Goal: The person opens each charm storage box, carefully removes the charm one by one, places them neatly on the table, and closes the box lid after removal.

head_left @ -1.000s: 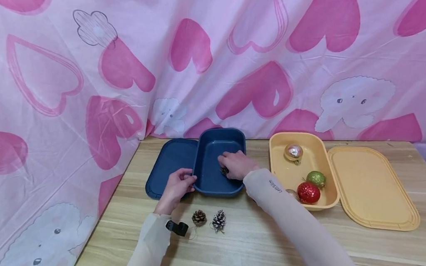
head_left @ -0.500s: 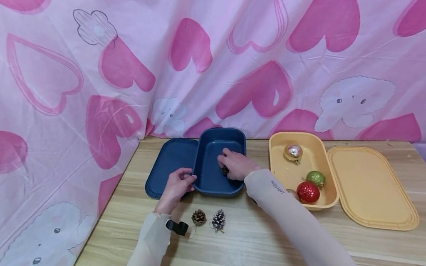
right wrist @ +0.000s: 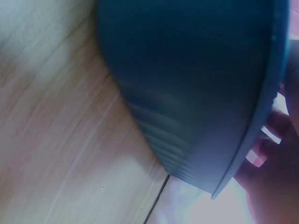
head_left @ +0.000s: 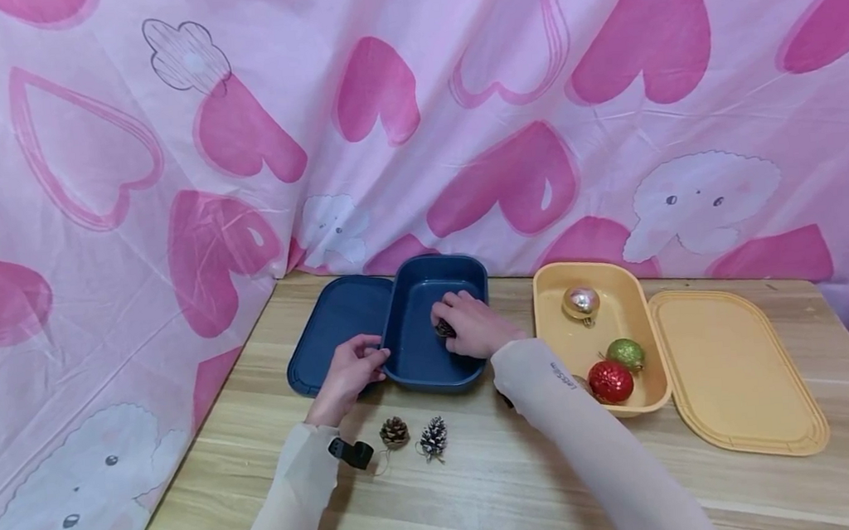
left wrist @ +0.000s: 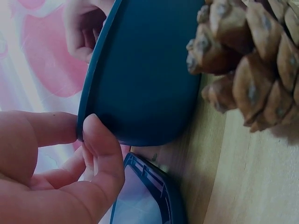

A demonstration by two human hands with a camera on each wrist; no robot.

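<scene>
My left hand (head_left: 349,375) pinches the left rim of the navy blue box (head_left: 437,383) between thumb and fingers; the left wrist view shows the thumb (left wrist: 100,144) over that rim. Inside the box, my right hand (head_left: 472,326) grips a dark pine cone (head_left: 444,328), mostly hidden by the fingers. A brown pine cone (head_left: 394,434) and a white-tipped pine cone (head_left: 434,437) lie on the table in front of the box. In the right wrist view the box's outer wall (right wrist: 187,93) fills the middle and hides the pine cone.
The blue lid (head_left: 326,339) lies left of the box, partly under its edge. To the right stands a yellow box (head_left: 541,322) with a pink bauble (head_left: 581,302), a green one (head_left: 625,354) and a red one (head_left: 611,381). Its yellow lid (head_left: 740,373) lies beside it.
The right hand, with the pine cone, has shifted slightly toward the back of the blue box. The left hand keeps its hold on the rim.
</scene>
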